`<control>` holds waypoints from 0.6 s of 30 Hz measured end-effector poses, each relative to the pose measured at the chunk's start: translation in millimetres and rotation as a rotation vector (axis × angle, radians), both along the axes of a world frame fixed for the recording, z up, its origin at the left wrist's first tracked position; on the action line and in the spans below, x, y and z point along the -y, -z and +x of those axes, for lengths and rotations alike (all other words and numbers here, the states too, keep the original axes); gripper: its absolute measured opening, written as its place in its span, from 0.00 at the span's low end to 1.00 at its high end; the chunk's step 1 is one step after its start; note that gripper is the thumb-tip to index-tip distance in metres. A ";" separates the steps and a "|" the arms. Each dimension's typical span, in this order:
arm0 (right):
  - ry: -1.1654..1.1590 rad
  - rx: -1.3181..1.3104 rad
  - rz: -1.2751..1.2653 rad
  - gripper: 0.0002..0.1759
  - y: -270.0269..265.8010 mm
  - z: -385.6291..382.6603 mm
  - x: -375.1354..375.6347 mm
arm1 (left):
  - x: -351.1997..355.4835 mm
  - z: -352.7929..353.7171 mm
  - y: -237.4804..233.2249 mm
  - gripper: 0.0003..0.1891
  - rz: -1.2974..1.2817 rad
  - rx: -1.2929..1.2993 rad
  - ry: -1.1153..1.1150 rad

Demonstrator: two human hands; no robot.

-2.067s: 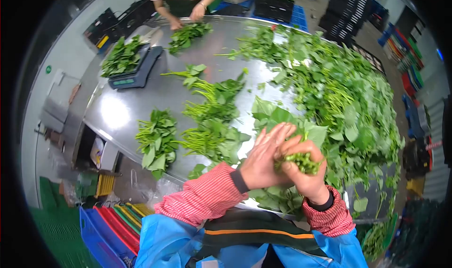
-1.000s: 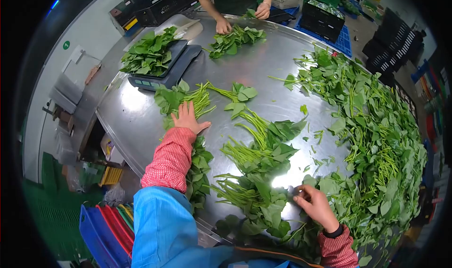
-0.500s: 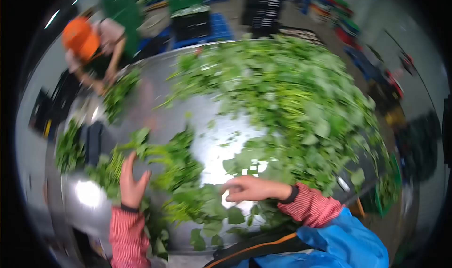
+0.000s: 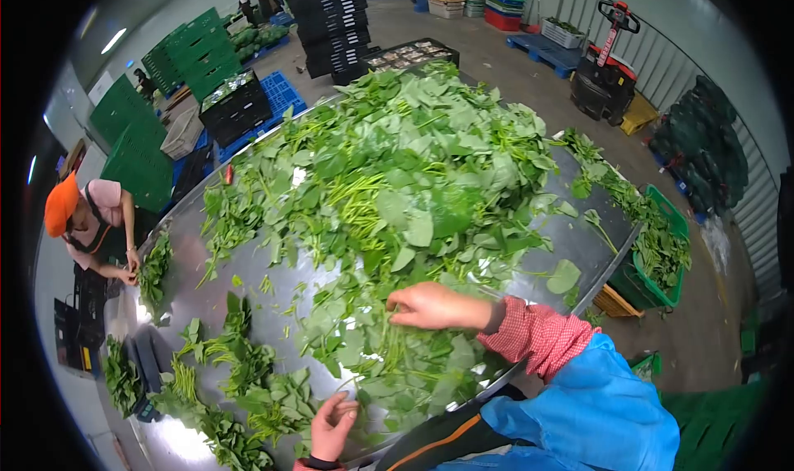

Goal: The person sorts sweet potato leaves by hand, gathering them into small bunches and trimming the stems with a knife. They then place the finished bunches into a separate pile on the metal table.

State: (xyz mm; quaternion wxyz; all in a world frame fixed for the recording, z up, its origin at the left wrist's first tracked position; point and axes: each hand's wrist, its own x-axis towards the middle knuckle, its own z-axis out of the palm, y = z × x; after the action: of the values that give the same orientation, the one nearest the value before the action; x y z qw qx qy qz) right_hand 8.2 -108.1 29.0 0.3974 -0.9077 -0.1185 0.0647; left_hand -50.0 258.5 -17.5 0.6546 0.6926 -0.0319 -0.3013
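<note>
A large heap of leafy greens (image 4: 447, 181) with pale green stems covers much of the metal table (image 4: 273, 293). My right hand (image 4: 438, 306) reaches over the near side of the heap, its fingers bent together on leafy stems; the exact grip is partly hidden. Lower down, my left hand (image 4: 332, 425) is beside the loose greens at the table's near edge. Its thumb and fingers are loosely curled and apart, with a thin stem close to the fingertips. Left of it lie sorted bunches of greens (image 4: 273, 405).
Across the table at left, a person in an orange cap (image 4: 62, 204) handles a bunch of greens (image 4: 155, 272). A dark grey object (image 4: 147, 359) lies on the left side. A green crate of greens (image 4: 662, 264) stands at right. Black crates (image 4: 331, 24) are stacked behind.
My view has swung to the right. My left hand has moved from the bunches at left to near the heap's front edge. My right hand is now down among the stems.
</note>
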 end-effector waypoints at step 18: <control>0.830 -0.087 -0.703 0.27 -10.4 116.8 364.6 | 223.5 -16.6 7.7 0.20 0.095 0.186 -0.016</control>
State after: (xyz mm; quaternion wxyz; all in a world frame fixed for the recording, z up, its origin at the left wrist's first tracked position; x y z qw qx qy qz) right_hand 124.9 -472.7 39.5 0.0666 -0.9529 0.2949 -0.0243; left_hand -66.6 35.0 -25.2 0.6175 0.7482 -0.0725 -0.2318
